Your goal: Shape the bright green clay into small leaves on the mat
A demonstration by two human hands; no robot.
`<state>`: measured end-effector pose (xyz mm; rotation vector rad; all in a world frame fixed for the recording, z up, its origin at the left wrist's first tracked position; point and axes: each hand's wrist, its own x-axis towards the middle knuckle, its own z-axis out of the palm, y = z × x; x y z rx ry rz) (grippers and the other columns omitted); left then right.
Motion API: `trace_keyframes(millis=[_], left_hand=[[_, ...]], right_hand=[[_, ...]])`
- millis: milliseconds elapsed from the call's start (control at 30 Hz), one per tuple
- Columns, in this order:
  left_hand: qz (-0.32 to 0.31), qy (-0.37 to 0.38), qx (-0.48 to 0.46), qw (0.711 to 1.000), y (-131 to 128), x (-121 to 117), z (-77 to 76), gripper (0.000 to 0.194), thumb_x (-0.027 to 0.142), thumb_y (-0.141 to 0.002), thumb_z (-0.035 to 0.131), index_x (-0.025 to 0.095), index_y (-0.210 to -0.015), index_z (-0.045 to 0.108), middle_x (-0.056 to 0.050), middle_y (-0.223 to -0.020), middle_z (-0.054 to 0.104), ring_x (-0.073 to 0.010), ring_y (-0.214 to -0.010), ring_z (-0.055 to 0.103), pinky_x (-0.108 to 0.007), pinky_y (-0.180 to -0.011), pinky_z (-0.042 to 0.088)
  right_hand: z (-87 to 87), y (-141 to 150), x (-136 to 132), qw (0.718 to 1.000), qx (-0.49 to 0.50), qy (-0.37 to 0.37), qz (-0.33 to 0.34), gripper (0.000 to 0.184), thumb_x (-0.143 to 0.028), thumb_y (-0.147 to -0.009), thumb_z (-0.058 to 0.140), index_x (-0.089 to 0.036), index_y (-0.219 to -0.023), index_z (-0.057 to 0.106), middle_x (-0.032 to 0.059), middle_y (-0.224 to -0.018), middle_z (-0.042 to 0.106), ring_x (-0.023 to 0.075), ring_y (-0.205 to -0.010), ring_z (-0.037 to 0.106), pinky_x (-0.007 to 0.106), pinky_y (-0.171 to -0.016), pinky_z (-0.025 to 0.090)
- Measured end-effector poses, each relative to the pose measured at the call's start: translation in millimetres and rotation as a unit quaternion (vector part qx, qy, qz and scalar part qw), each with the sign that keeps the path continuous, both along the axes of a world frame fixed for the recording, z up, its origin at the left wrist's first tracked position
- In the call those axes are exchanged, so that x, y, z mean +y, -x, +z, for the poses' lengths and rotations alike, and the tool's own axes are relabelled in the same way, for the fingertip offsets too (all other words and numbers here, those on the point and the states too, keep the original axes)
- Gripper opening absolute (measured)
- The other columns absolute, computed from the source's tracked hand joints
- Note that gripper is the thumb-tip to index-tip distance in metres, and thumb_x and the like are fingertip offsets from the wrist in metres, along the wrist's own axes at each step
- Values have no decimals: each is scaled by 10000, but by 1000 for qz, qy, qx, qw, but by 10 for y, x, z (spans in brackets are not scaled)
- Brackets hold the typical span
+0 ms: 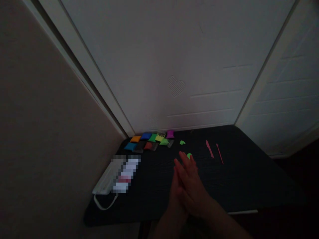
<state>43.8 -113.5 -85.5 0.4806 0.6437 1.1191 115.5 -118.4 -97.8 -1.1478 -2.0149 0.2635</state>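
My left hand (175, 196) and my right hand (193, 186) are pressed palm to palm over the near part of the dark table (149, 186). Their fingers are fairly straight and point away from me. The right hand covers much of the left one. Anything between the palms is hidden. Just beyond the fingertips lies a light green round piece (189, 155), partly covered by the right hand. Farther back sits a small light green lump (182, 142) of uneven shape, apart from both hands.
Several small packets of coloured clay (146, 136) lie at the back left. A pink plastic knife (209, 149) and a thin pink stick tool (219, 153) are at right. A white strapped item (107, 181) rests at left. A white wall (154, 66) rises behind the table.
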Motion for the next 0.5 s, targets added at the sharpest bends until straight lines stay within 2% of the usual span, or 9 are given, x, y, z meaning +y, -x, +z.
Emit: trace_keyframes(millis=[100, 200, 267, 400, 500], left_hand=[[-49, -17, -23, 998, 42, 104, -165, 492, 557, -809, 244, 292, -1139, 495, -26, -1263, 450, -224, -1218, 347, -391, -961, 316], [-81, -45, 6, 996, 42, 168, -347, 488, 555, -805, 240, 330, -1185, 449, -5, -1288, 429, -231, -1232, 324, -435, -976, 268], [-104, -54, 40, 992, 26, 167, -419, 471, 538, -809, 238, 350, -1195, 432, 8, -1305, 409, -237, -1234, 318, -449, -971, 263], [-86, -37, 31, 995, 36, 153, -401, 473, 484, -824, 253, 338, -1267, 332, 7, -1354, 340, -228, -1254, 280, -415, -989, 254], [-76, -22, -10, 997, 66, 177, -395, 517, 502, -825, 217, 301, -1298, 282, -22, -1353, 344, -215, -1252, 286, -399, -992, 255]], right_hand=[[-42, 22, -41, 1000, -4, 8, 30, 650, -540, -806, 286, -215, -1352, 152, 77, -1441, 49, 318, -1295, 84, 567, -1002, 84], [-22, 46, -78, 999, 20, 2, 49, 677, -593, -794, 238, -210, -1348, 171, 83, -1441, 44, 326, -1293, 84, 557, -996, 133], [-12, 33, -61, 999, 38, 2, 36, 666, -597, -800, 202, -217, -1346, 174, 74, -1442, 31, 320, -1296, 69, 558, -994, 135], [-52, 2, -46, 999, 31, 30, 15, 630, -547, -823, 219, -214, -1352, 145, 69, -1443, 13, 308, -1300, 46, 559, -1001, 88], [-68, 32, -127, 998, 17, 40, 45, 653, -552, -813, 255, -205, -1354, 140, 70, -1443, -4, 311, -1299, 51, 547, -1007, 88]])
